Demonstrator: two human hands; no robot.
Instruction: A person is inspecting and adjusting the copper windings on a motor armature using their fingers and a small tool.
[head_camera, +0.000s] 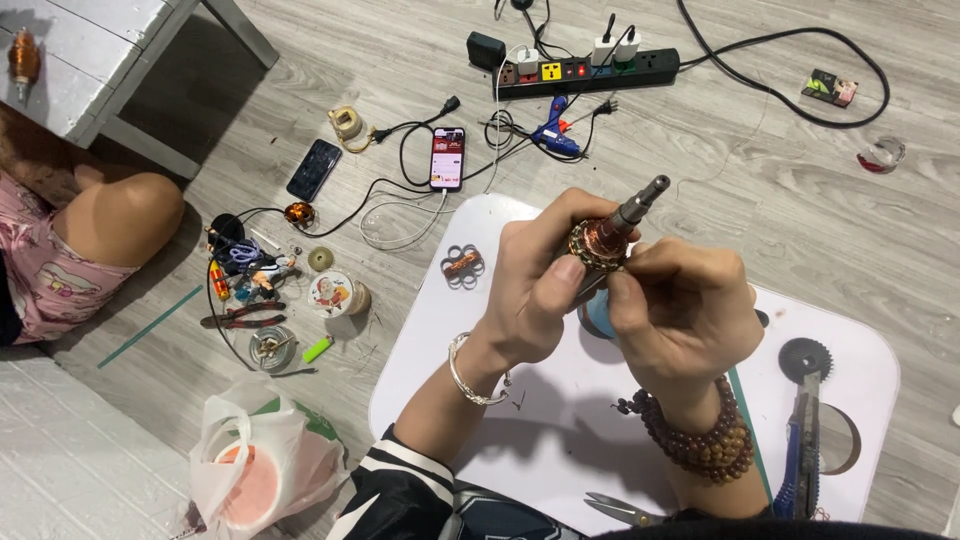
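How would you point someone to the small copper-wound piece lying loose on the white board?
Start at the white board on the grey floor. Near its upper left corner, left of the left hand, lies the copper-wound piece. It alone has metal loops at its corners and rests untouched.

Both hands are meeting above the board, the left hand to the left of the right hand, with the rotor sitting between them. Scissors are lying on the board's near edge, pliers on its right side, and a small coil at its left edge. Beyond the board, a phone is lying on the floor, with the power strip farther back. A bag is sitting left of the board.
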